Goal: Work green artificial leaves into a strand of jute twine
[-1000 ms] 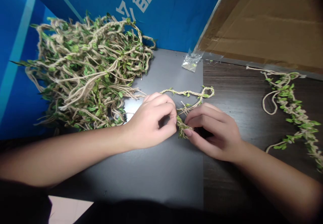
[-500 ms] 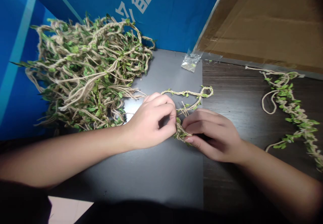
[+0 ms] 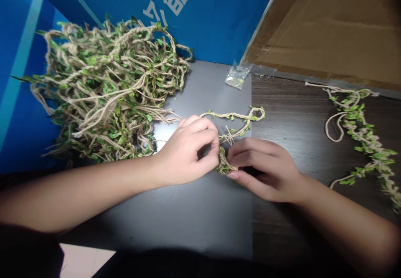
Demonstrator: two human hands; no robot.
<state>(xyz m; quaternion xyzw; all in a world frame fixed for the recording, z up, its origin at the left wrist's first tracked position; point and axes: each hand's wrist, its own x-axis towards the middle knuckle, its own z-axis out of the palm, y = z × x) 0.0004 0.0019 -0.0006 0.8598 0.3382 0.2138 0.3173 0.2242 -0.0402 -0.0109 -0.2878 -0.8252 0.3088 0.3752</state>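
I see the leafy twine strand [image 3: 233, 117] pinched mid-surface between my left hand [image 3: 188, 152] and right hand [image 3: 265, 165], fingers of both closed narrow on its bunched end. Its loop trails far-right. A big twine pile [image 3: 106, 90] sits far left, another garland [image 3: 360, 132] right.

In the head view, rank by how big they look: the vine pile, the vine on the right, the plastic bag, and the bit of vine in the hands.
1. vine pile
2. right vine
3 and 4. plastic bag and held vine: look alike; the hands hide part of the vine.
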